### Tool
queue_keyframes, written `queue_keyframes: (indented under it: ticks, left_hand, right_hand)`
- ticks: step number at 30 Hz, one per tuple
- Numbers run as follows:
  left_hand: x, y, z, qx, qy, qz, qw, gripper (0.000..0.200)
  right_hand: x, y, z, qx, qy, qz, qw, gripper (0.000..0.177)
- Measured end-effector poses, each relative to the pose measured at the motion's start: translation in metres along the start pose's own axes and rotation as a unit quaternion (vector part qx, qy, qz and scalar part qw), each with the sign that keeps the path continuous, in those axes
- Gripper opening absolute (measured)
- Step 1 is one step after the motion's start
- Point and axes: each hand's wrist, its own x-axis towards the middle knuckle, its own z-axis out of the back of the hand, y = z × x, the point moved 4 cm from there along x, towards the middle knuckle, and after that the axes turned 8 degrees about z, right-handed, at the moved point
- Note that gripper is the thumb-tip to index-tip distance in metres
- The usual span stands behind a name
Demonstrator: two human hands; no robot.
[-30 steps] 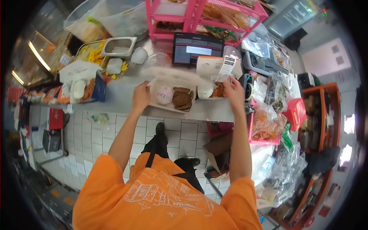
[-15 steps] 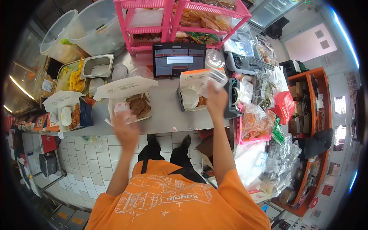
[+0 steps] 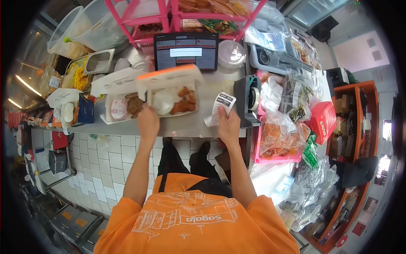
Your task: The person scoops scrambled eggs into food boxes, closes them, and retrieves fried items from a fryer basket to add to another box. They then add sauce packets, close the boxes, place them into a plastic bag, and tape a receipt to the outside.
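Observation:
My right hand (image 3: 229, 127) pinches a white printed paper slip (image 3: 224, 101) over the right part of the steel counter. My left hand (image 3: 149, 122) is closed on the near left corner of an open cardboard food box (image 3: 192, 104) with an orange-edged lid, slightly blurred. Inside that box lie white rice and browned fried pieces. Just left of it, touching or nearly so, stands a second open food box (image 3: 111, 87) with a round pinkish-white packet (image 3: 119, 109) and brown slices of meat (image 3: 134, 106).
A tablet (image 3: 186, 53) stands at the back below pink racks (image 3: 165, 21). On the right are a tape dispenser (image 3: 247, 101) and a pink basket (image 3: 277, 158) of bagged food. Another open blue box (image 3: 86, 111) sits at the left, near metal trays (image 3: 99, 62).
The orange-edged box has slid left, up beside the second box, with my left hand now on its corner. My right hand has come down nearer the counter's front edge with the paper slip.

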Motion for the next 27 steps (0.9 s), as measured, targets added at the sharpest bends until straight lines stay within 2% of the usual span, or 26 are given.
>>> queue_keyframes:
  ticks: [1, 2, 4, 5, 6, 8, 9, 10, 12, 13, 14, 15, 16, 17, 18, 19, 20, 22, 23, 25, 27]
  left_hand:
    - [-0.018, -0.016, 0.023, 0.056, -0.034, -0.01, 0.998, 0.025]
    - [-0.037, -0.03, 0.043, 0.112, -0.069, -0.023, 0.991, 0.027]
    - [-0.09, -0.071, 0.051, 0.026, -0.061, -0.134, 0.989, 0.031]
    - [-0.098, -0.079, 0.026, -0.137, 0.093, -0.101, 0.981, 0.029]
    - [-0.109, -0.087, -0.002, -0.296, 0.241, -0.06, 0.923, 0.028]
    - [-0.099, -0.109, -0.053, -0.429, 0.341, 0.144, 0.824, 0.026]
    - [-0.08, -0.11, -0.082, -0.419, 0.289, 0.083, 0.857, 0.025]
    - [-0.063, -0.113, -0.106, -0.404, 0.235, 0.026, 0.884, 0.024]
    - [-0.028, -0.136, -0.127, -0.454, 0.189, 0.009, 0.871, 0.022]
    - [-0.035, -0.145, -0.123, -0.451, 0.195, 0.019, 0.87, 0.022]
    - [-0.041, -0.158, -0.107, -0.373, 0.072, -0.1, 0.92, 0.023]
    - [-0.046, -0.175, -0.09, -0.282, -0.058, -0.22, 0.932, 0.025]
    - [-0.052, -0.169, -0.084, -0.281, -0.058, -0.217, 0.933, 0.025]
    - [-0.073, -0.159, -0.076, -0.199, 0.005, -0.323, 0.925, 0.028]
    - [-0.09, -0.147, -0.074, -0.112, 0.072, -0.424, 0.896, 0.032]
    - [-0.091, -0.129, -0.087, -0.091, 0.136, -0.384, 0.909, 0.034]
    - [-0.091, -0.115, -0.096, -0.087, 0.149, -0.382, 0.908, 0.034]
    - [-0.078, -0.109, -0.107, -0.026, 0.126, -0.368, 0.921, 0.038]
    - [-0.074, -0.108, -0.109, -0.027, 0.13, -0.365, 0.922, 0.038]
    - [-0.073, -0.112, -0.104, -0.018, 0.138, -0.339, 0.93, 0.046]
    - [-0.078, -0.107, -0.108, 0.008, 0.123, -0.337, 0.933, 0.051]
  right_hand:
    - [0.001, 0.01, 0.006, 0.061, -0.009, -0.013, 0.998, 0.031]
    - [0.001, 0.011, 0.015, 0.061, -0.011, -0.015, 0.998, 0.031]
    - [-0.006, 0.003, 0.019, 0.199, 0.093, -0.126, 0.967, 0.027]
    - [-0.013, -0.009, 0.015, 0.118, 0.141, -0.12, 0.976, 0.027]
    - [-0.02, -0.001, 0.008, 0.129, 0.18, -0.084, 0.971, 0.026]
    - [-0.035, -0.004, 0.009, 0.046, 0.148, -0.062, 0.986, 0.026]
    - [-0.045, -0.016, 0.012, 0.057, 0.091, -0.078, 0.991, 0.03]
    - [-0.045, -0.027, 0.014, 0.053, 0.091, -0.079, 0.991, 0.03]
    - [-0.053, -0.054, 0.024, -0.069, 0.098, -0.205, 0.971, 0.037]
    - [-0.047, -0.05, 0.023, -0.092, 0.043, -0.163, 0.981, 0.041]
    - [-0.046, -0.063, 0.013, -0.096, 0.047, -0.173, 0.979, 0.041]
    - [-0.038, -0.081, 0.005, -0.174, 0.016, -0.161, 0.971, 0.041]
    - [-0.025, -0.083, 0.002, -0.249, -0.015, -0.145, 0.958, 0.042]
    - [-0.016, -0.089, 0.001, -0.248, -0.009, -0.148, 0.957, 0.042]
    - [-0.006, -0.077, 0.001, -0.232, -0.006, -0.138, 0.963, 0.042]
    - [-0.003, -0.07, -0.001, -0.215, -0.008, -0.131, 0.968, 0.042]
    - [-0.013, -0.073, 0.001, -0.214, -0.008, -0.145, 0.966, 0.042]
    - [-0.022, -0.079, 0.005, -0.066, 0.025, -0.17, 0.983, 0.041]
    - [-0.042, -0.087, 0.009, -0.061, 0.082, -0.202, 0.974, 0.036]
    - [-0.076, -0.042, 0.026, 0.085, 0.092, -0.355, 0.926, 0.03]
    - [-0.114, -0.061, 0.031, 0.102, 0.111, -0.402, 0.903, 0.028]
